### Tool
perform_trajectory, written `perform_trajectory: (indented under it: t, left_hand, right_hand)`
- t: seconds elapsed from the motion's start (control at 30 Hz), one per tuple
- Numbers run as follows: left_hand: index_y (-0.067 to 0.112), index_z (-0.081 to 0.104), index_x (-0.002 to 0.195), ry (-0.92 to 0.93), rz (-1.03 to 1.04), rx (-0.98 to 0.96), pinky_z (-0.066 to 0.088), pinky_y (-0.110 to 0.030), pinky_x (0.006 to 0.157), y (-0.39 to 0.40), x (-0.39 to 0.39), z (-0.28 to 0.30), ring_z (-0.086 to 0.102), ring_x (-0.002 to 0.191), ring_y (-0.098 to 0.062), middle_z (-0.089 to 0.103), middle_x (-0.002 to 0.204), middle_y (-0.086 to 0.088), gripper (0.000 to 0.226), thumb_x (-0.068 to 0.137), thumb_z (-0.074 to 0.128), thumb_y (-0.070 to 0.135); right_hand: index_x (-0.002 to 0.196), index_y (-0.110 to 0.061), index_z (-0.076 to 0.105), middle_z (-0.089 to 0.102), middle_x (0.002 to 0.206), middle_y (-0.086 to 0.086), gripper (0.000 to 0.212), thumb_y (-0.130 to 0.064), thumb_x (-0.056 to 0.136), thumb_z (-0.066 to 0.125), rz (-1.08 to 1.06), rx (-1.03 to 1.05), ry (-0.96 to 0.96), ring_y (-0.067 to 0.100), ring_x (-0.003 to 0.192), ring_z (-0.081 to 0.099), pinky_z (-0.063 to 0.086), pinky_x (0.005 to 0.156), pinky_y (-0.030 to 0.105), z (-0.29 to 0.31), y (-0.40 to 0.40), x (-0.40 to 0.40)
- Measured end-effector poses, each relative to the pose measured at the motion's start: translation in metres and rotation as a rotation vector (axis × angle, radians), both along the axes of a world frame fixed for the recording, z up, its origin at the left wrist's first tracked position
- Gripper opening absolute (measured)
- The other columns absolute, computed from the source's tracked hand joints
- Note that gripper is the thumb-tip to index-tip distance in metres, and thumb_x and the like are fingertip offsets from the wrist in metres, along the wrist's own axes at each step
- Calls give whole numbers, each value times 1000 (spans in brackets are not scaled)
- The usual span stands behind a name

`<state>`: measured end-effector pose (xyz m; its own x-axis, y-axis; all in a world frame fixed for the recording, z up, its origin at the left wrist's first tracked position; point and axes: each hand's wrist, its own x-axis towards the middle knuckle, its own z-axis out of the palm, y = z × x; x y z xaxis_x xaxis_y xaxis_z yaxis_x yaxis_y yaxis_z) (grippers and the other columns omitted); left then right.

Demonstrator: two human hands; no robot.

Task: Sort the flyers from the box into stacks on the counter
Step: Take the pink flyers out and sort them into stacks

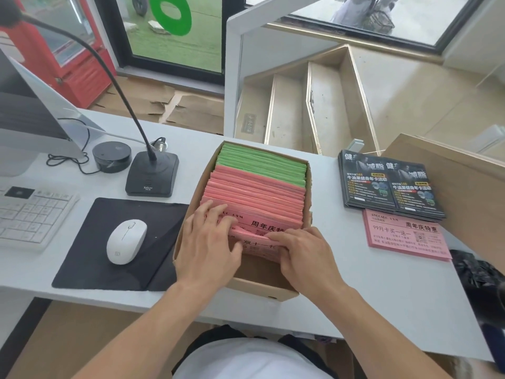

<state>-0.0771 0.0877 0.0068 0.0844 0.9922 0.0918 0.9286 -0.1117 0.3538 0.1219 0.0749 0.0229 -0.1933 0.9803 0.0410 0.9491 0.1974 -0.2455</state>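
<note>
A cardboard box (pixel 273 289) sits on the white counter in front of me. It holds upright pink flyers (pixel 257 198) at the near end and green flyers (pixel 262 164) at the far end. My left hand (pixel 207 242) and my right hand (pixel 303 253) are both inside the box's near end, fingers pinching the front pink flyers and tilting them toward me. To the right on the counter lie a stack of dark flyers (pixel 388 184) and, nearer me, a short pink stack (pixel 407 236).
A white mouse (pixel 126 240) on a black mat (pixel 90 258), a keyboard (pixel 30 214), a gooseneck microphone base (pixel 151 176), a round black puck (pixel 112 157) and a monitor stand to the left. A brown board (pixel 464 187) and a black bag (pixel 481 274) are at the right.
</note>
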Motion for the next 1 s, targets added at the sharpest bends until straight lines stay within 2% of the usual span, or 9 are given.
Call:
perform_trajectory:
  t: [0.17,0.33,0.43,0.53,0.6,0.63,0.8,0.9,1.0]
  left_hand:
    - [35,69,111,-59,12,-28,22,-38,123,0,1,0,27,149,-14,43,155,9,22,90,68,42]
    - [36,65,96,-56,28,-4,19,-38,124,0,2,-1,29,148,-15,49,150,10,11,87,73,37]
    - [31,66,90,-136,-21,26,30,-41,121,-1,-4,7,42,139,-14,61,137,9,16,83,80,27]
    - [30,66,89,-228,-174,74,52,-34,88,-8,-17,31,62,99,-6,71,100,19,15,84,80,30]
    - [35,66,90,-193,-197,42,46,-21,62,-12,-25,53,61,73,-2,68,80,24,13,85,75,42]
    - [37,67,91,-174,-198,39,43,-17,57,-12,-26,61,61,67,-3,68,77,25,12,86,73,46]
    - [40,73,108,-229,-383,62,50,-11,57,-14,13,74,66,73,6,73,93,30,31,91,53,57]
    - [36,75,103,-156,-531,108,55,-21,52,-18,66,69,67,65,4,74,84,24,30,92,52,52]
    - [34,71,88,-21,-662,193,44,-26,43,-15,131,67,62,53,-6,66,65,17,15,89,60,43]
  right_hand:
    - [125,-41,69,72,111,-19,34,-23,97,63,-20,56,43,15,94,61,47,90,27,3,-3,-4]
    - [121,-34,70,74,114,-15,30,-21,95,61,23,56,21,12,105,66,39,100,28,-1,1,-3]
    - [113,-33,73,74,107,-15,30,-14,91,66,40,113,123,12,94,67,44,87,26,3,-1,0]
    - [112,-29,72,69,101,-13,33,-6,90,68,90,243,330,11,82,63,50,72,24,15,-4,12]
    - [115,-28,71,66,102,-13,32,-6,94,63,112,276,469,10,86,64,55,68,27,28,-6,25]
    - [117,-29,71,66,103,-13,31,-8,97,61,97,253,547,9,89,64,56,65,27,34,-7,34]
    - [111,-31,74,71,100,-18,33,-4,95,67,6,92,762,6,98,63,43,58,10,63,-20,95]
    - [103,-45,72,73,95,-20,38,-10,87,77,-167,-117,785,5,97,64,49,69,15,59,-29,152]
    - [92,-41,74,74,95,-13,35,-8,82,81,-366,-199,820,9,98,66,57,84,32,42,-49,209]
